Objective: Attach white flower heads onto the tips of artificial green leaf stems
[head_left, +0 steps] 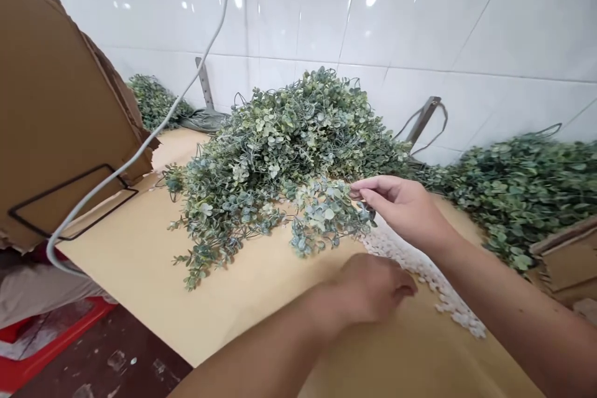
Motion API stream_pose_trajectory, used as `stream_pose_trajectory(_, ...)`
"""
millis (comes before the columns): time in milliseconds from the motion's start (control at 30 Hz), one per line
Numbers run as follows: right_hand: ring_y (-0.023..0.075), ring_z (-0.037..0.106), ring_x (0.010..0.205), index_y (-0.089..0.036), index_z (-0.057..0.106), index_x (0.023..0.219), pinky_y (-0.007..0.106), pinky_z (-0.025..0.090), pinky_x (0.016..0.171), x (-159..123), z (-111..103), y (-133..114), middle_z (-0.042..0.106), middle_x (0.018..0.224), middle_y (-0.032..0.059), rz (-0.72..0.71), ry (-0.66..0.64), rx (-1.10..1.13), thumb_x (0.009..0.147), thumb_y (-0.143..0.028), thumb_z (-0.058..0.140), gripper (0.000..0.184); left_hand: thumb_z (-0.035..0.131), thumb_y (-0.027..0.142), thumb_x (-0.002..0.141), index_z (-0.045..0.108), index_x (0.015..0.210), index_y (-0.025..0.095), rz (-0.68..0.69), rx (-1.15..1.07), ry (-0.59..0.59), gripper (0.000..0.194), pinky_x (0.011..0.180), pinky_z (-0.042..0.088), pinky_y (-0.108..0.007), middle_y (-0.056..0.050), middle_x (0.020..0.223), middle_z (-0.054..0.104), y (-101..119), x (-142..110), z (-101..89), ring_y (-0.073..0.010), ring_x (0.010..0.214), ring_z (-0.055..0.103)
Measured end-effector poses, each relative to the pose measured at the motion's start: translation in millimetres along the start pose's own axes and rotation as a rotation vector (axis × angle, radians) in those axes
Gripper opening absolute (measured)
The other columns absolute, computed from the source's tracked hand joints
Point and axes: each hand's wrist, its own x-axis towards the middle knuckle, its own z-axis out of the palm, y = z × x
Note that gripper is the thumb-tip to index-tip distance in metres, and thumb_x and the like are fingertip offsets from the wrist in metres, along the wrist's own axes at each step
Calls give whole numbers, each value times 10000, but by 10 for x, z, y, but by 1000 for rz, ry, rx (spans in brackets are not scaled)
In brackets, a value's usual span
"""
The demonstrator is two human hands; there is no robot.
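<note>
My right hand (396, 202) pinches the stem end of an artificial eucalyptus sprig (326, 208) between thumb and fingertips. The sprig's small grey-green leaves hang to the left, just above the tabletop. Below it, my left hand (373, 286) reaches across toward the small white pieces (452, 298) on the right; motion smears its fingers, so what they hold is unclear. Behind both hands rises a large heap of similar artificial greenery (298, 130), with loose sprigs spilling toward the front left.
A cardboard box (60, 106) stands at the left, with a black wire frame (69, 189) and a grey cable (186, 90) before it. More greenery (545, 186) lies at the right, beside a cardboard edge (569, 255). Metal brackets (424, 118) meet the tiled wall. A red container (60, 339) sits below the tan tabletop (140, 267).
</note>
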Motion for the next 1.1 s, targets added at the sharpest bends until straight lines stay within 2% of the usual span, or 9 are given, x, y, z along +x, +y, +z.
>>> stream_pose_trajectory(133, 106, 641, 773, -128, 626, 961, 236, 506, 722, 25, 19, 17, 694, 842, 56, -105, 27, 62, 771, -190, 534, 221, 416, 224, 884, 674, 905, 201, 108, 270, 276, 260, 719, 467, -274, -33, 850, 688, 27, -57, -236, -159, 786, 623)
stream_pose_trajectory(233, 96, 642, 777, -121, 620, 931, 223, 512, 716, 64, 39, 5, 684, 814, 50, -209, 57, 102, 785, -171, 507, 191, 456, 203, 860, 668, 870, 194, 18, 474, 406, 212, 785, 448, -330, -64, 907, 657, -32, -64, -325, -193, 863, 596)
stream_pose_trajectory(333, 87, 641, 744, -110, 616, 898, 216, 514, 693, 105, 28, -52, 675, 777, 45, -291, 98, 150, 794, -150, 489, 169, 551, 231, 810, 674, 906, 170, -233, 566, 332, 167, 909, 403, -398, -111, 1089, 604, -156, -53, -361, -252, 1012, 548)
stream_pose_trajectory(467, 76, 637, 709, -110, 609, 863, 226, 527, 717, 137, -93, -157, 660, 738, 35, -379, 211, 227, 788, -129, 500, 134, 595, 280, 779, 670, 994, 178, -478, 575, 232, 250, 1010, 328, -424, -136, 1141, 586, -381, -46, -411, -265, 1090, 515)
stream_pose_trajectory(567, 58, 621, 652, -125, 592, 828, 215, 535, 701, 108, -259, -183, 637, 690, 11, -359, 283, 329, 776, -109, 503, 104, 548, 197, 787, 628, 1117, 199, -561, 592, 304, 340, 1045, 277, -451, -140, 1197, 566, -561, -75, -490, -268, 1144, 490)
stream_pose_trajectory(733, 58, 596, 567, -133, 574, 782, 185, 504, 564, -124, -541, -33, 609, 627, -7, -141, 285, 480, 739, -116, 515, 74, 472, 163, 809, 529, 1254, 145, -690, 622, 458, 448, 1059, 229, -520, -205, 1307, 475, -676, -129, -584, -317, 1232, 422)
stream_pose_trajectory(833, 65, 598, 591, -134, 584, 798, 165, 471, 525, -331, -667, 133, 617, 643, 0, -29, 269, 501, 703, -150, 566, 98, 491, 165, 790, 458, 1303, 99, -636, 655, 556, 518, 1057, 232, -545, -237, 1351, 426, -561, -118, -564, -334, 1263, 392)
stream_pose_trajectory(933, 66, 595, 625, -146, 588, 808, 164, 470, 536, -530, -764, 279, 614, 658, -3, 53, 243, 529, 666, -207, 633, 161, 442, 112, 786, 431, 1305, 66, -440, 679, 639, 522, 1065, 229, -546, -248, 1358, 409, -373, -90, -495, -324, 1277, 381)
stream_pose_trajectory(1100, 65, 572, 585, -157, 593, 813, 213, 525, 569, -777, -874, 389, 606, 659, -9, 170, 205, 600, 618, -242, 697, 237, 426, 82, 784, 543, 1188, 118, -145, 530, 494, 422, 1060, 285, -500, -193, 1263, 501, -225, -44, -298, -286, 1231, 432)
